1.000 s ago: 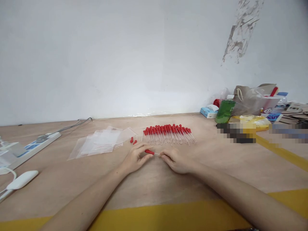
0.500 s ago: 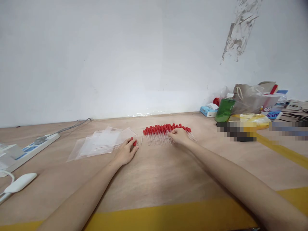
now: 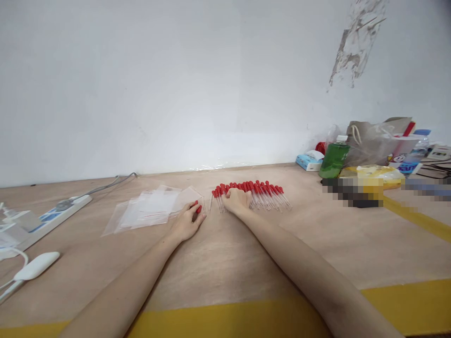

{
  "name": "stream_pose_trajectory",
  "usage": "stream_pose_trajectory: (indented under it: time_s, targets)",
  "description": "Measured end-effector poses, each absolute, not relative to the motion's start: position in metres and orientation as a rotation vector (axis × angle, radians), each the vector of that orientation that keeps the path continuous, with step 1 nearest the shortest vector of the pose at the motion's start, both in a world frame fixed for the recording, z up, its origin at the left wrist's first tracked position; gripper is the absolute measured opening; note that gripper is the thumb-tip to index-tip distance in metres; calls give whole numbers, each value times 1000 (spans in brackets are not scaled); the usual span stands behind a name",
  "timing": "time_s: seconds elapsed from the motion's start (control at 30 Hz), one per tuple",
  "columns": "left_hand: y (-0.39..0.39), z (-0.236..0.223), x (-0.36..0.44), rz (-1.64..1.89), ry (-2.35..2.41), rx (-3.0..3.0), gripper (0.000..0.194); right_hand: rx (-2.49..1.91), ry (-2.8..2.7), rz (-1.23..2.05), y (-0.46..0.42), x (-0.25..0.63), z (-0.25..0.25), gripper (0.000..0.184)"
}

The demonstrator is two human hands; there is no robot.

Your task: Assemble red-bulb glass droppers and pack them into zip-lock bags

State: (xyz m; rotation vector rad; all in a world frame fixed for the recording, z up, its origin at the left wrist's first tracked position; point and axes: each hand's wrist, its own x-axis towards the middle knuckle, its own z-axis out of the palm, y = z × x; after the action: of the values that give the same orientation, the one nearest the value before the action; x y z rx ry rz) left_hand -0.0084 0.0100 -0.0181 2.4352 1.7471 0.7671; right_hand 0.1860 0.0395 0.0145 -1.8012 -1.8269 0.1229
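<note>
Clear droppers with red bulbs (image 3: 262,190) lie side by side in a long row on the table. My right hand (image 3: 237,199) is over the left part of this row, fingers curled in a pinch among the droppers; its fingertips are partly hidden. My left hand (image 3: 186,223) rests left of the row, its fingers closed around droppers whose red bulbs (image 3: 198,209) show between thumb and fingers. A clear plastic bag (image 3: 190,195) lies flat just beyond that hand. Between my hands lies a single thin clear tube (image 3: 210,204).
Several clear bags (image 3: 148,206) are fanned out at left. Further left are a power strip (image 3: 73,206) and a white cable piece (image 3: 40,265). At right stand a tissue pack (image 3: 310,161), a green bottle (image 3: 334,157) and bags. Yellow tape (image 3: 225,321) lines the front edge.
My right hand has moved left along the row, from its right half to its left part. My left hand stays with the red-bulbed droppers. The view has shifted slightly.
</note>
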Motion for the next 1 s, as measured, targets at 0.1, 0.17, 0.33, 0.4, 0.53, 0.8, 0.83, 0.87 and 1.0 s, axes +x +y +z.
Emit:
stream_pose_trajectory:
  time_s: [0.1, 0.17, 0.33, 0.4, 0.53, 0.8, 0.83, 0.87, 1.0]
  targets:
    - [9, -16, -7, 771, 1737, 2438, 48, -1820, -1870, 98, 40, 182, 11, 28]
    - [8, -15, -6, 782, 1736, 2442, 45, -1834, -1889, 111, 41, 181, 10, 29]
    - [6, -7, -3, 875, 1751, 2413, 35, -1822, -1836, 155, 37, 182, 11, 31]
    - [6, -4, -1, 916, 1791, 2397, 28, -1786, -1821, 150, 35, 180, 12, 30]
    - [7, -2, 1, 948, 1835, 2411, 17, -1742, -1918, 121, 34, 166, 17, 27]
    - [7, -2, 1, 984, 1812, 2360, 15, -1929, -1995, 218, 41, 132, 28, 20]
    - [7, -1, 1, 1007, 1814, 2334, 15, -1937, -1999, 226, 41, 129, 28, 19]
    - [7, -1, 1, 1033, 1812, 2311, 15, -1942, -2004, 232, 42, 126, 28, 19]
    - [4, 0, -1, 1177, 1727, 2267, 15, -1922, -2014, 252, 37, 126, 31, 20]
